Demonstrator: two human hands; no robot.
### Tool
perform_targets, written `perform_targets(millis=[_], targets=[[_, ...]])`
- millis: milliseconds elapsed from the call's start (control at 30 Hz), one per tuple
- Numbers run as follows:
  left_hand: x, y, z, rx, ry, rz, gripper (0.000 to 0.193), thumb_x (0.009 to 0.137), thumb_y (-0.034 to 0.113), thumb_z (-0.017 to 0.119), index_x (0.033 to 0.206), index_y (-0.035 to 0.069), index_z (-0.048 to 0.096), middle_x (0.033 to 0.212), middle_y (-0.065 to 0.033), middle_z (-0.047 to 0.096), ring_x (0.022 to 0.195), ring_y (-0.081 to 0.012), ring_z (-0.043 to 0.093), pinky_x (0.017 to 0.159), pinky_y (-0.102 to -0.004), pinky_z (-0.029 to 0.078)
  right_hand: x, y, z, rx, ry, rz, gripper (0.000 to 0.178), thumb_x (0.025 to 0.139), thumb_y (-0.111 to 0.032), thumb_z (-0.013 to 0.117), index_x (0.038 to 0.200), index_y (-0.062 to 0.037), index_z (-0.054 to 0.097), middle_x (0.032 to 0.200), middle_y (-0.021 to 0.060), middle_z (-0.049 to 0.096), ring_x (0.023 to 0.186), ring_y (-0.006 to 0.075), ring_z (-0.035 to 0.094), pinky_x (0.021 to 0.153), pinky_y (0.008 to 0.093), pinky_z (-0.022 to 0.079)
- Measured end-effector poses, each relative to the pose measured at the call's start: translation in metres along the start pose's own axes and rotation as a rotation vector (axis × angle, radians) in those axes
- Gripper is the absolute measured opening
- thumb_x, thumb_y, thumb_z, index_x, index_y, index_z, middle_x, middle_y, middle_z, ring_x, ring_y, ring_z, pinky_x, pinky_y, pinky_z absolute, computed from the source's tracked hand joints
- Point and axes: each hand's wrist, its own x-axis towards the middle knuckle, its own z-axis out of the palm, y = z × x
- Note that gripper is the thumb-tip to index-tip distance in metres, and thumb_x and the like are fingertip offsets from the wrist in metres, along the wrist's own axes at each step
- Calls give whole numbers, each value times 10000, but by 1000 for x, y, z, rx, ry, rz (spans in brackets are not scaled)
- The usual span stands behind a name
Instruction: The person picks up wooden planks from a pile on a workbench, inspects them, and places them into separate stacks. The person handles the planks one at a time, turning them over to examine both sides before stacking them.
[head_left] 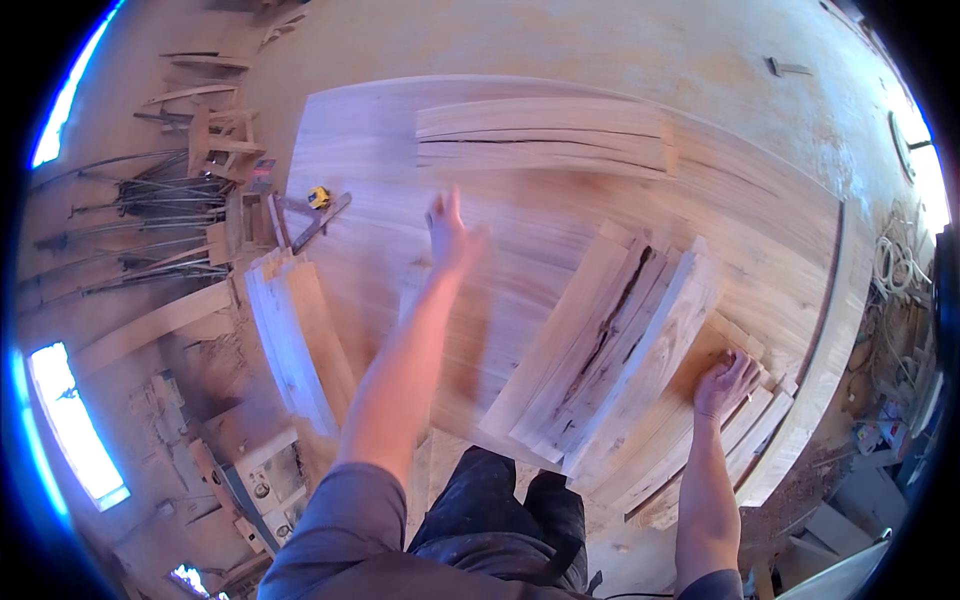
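Note:
My left hand is raised over the middle of a large wooden panel. Motion smears it a little, but its fingers look stretched apart and I see nothing in them. At the right, my right hand curls over the far end of a wooden board in a stack of narrow boards. Its fingertips are partly hidden. Between my hands, another stack of boards lies slantwise on the panel, with dark cracks along some pieces.
A cracked board lies along the panel's far side. Several boards stand at the left, near a yellow tape measure and a square. Metal bars and scrap wood fill the floor at left; coiled cable is at right.

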Motion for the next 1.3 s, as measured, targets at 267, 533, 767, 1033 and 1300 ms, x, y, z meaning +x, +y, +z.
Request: perform_targets(millis=[267, 533, 767, 1033, 1300], targets=[[117, 11, -47, -326, 16, -338, 1143, 773, 76, 813, 1664, 71, 97, 1613, -268, 325, 1451, -370, 406, 1179, -458, 375, 1, -3, 2, -6, 25, 15, 252, 834, 1, 547, 1067, -75, 602, 1024, 145, 584, 1023, 375, 538, 930, 521, 420], [78, -4, -35, 82, -319, -79, 905, 729, 56, 739, 1567, 39, 398, 1542, -252, 447, 1432, -405, 429, 1196, -423, 378, 3, 2, -2, 32, 12, 7, 203, 855, -4, 556, 1040, -77, 598, 1022, 157, 571, 1018, 383, 533, 917, 521, 423], [78, 28, -49, 206, -618, 39, 715, 760, 71, 713, 1454, 39, 541, 1400, -237, 578, 1390, -393, 473, 1130, -432, 434, 4, -1, -1, 12, -2, 6, 203, 855, 12, 557, 1034, -75, 592, 1015, 164, 563, 1007, 397, 527, 897, 533, 419], [130, 56, -28, 269, 166, 495, 795, 778, 134, 829, 1496, 80, 489, 1483, -209, 502, 1394, -412, 450, 1154, -493, 391, 5, -5, -4, 16, -5, 27, 206, 862, 16, 556, 1046, -72, 583, 1025, 165, 551, 1016, 396, 509, 913, 537, 406], [180, 124, -13, 476, -278, 295, 990, 738, 185, 885, 1588, 99, 384, 1569, -211, 456, 1467, -362, 409, 1211, -455, 353, 4, -4, -2, 33, -6, 46, 193, 864, -5, 577, 1033, -97, 569, 1015, 136, 549, 1028, 379, 510, 934, 518, 413]])
